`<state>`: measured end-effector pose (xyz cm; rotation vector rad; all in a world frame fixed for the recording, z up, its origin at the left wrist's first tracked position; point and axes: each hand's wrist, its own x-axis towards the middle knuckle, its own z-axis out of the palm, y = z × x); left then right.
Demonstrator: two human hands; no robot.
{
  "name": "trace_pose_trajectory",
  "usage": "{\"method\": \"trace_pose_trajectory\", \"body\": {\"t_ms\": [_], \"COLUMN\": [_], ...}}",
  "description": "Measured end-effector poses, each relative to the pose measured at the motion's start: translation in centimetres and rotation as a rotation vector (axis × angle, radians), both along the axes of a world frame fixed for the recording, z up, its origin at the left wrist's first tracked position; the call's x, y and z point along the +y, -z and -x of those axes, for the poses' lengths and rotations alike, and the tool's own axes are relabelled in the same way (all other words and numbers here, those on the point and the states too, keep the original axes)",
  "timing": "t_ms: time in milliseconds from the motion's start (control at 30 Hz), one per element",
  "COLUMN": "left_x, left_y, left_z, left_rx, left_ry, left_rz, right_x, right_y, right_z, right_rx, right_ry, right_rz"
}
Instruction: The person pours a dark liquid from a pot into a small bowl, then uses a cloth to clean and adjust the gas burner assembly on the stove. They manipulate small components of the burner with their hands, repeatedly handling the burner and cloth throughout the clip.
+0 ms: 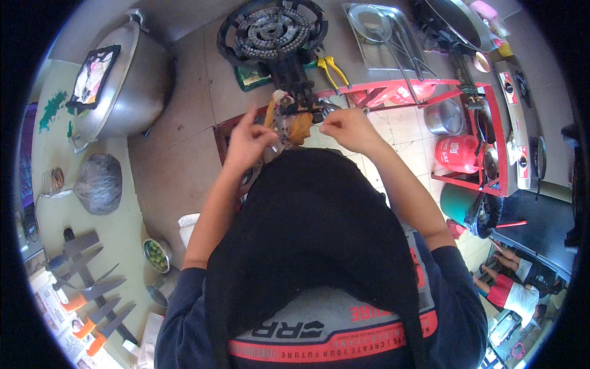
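A black cast-iron gas burner [272, 32] rests on the grey counter, its dark valve fitting [300, 101] pointing toward me over the front edge. An orange-yellow cloth [299, 128] hangs just below that fitting, between my hands. My left hand [249, 142] is beside the cloth, its index finger raised and its thumb pinched against other fingers; a small shiny bit shows under them. On the other side, my right hand [352, 130] pinches close to the fitting's end, and what it holds is too small to name. Yellow-handled pliers [335, 71] lie right of the burner.
At left stand a large metal pot [138, 83], a tied plastic bag [100, 184] and several knives [92, 298] on a dark strip. A metal tray [384, 52] lies back right. Below the red frame [501, 132] is a red gas cylinder [456, 154]. A person [519, 298] appears far right.
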<state>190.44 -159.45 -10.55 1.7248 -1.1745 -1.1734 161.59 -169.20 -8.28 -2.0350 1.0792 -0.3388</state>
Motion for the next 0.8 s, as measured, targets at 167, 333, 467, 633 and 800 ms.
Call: {"method": "trace_pose_trajectory", "body": {"t_ms": [167,333,467,633,800], "left_x": [0.0,0.8,2.4,4.6,2.3], "left_y": [5.9,8.4,9.2,8.6,7.5], "left_z": [1.6,2.1,0.1,-1.0,-0.6], "left_rx": [-0.588,-0.872,-0.914,-0.582,-0.110], "left_ry": [0.515,0.554,0.577,0.207,-0.199], "left_rz": [-0.019,-0.128,-0.072,-0.155,-0.092], "right_x": [-0.6,0.1,0.2,1.3,1.1], "right_y": [4.1,5.4,5.8,5.7,5.9], "right_z": [-4.6,-6.3,-4.9,-2.5,-4.5], "right_rx": [0.171,0.263,0.363,0.155,0.027], "right_ry": [-0.061,0.034,0.103,0.165,0.128], "right_rz": [0.094,0.073,0.082,0.160,0.257]}}
